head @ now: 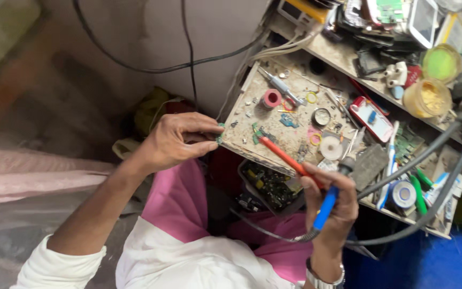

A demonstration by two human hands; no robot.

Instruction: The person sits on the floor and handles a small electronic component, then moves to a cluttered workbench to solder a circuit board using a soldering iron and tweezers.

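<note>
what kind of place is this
Likely a small electronics repair bench: the right hand holds a soldering iron, the left hand pinches a small green part, and circuit boards clutter the worktop.

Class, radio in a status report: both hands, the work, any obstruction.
Left hand pinching small green part. Right hand gripping soldering iron. Cluttered bench, cables crossing right.

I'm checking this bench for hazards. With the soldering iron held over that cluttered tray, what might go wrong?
1. The red-and-blue soldering iron in the right hand points toward the left hand, which pinches a small green part: fingers might get burnt.
2. Its tip sits among loose parts on the worn beige tray; it may scorch or scatter them.
</note>
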